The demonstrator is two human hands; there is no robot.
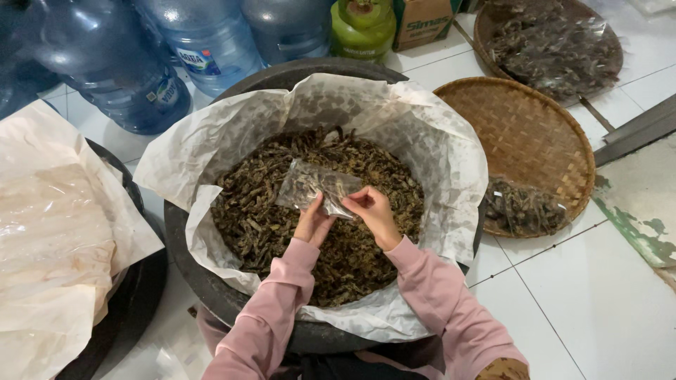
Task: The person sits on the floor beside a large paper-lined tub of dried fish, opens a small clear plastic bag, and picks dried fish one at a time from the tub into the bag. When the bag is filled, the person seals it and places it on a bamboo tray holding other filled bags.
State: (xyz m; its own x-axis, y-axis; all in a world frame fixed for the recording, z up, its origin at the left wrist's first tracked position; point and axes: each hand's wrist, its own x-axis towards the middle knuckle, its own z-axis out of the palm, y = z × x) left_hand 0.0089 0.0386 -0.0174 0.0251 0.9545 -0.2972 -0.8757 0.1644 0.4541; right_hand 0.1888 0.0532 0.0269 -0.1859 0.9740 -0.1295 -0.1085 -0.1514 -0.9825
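Head view: both hands' fingers (354,200) pinch one clear bag (317,186); two woven trays (524,141).

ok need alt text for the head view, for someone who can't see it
Two hands, left and right, hold a small clear plastic bag of dark dried pieces over a large dark basin lined with white paper and filled with the same pieces. A round woven tray lies on the tiled floor beside it.
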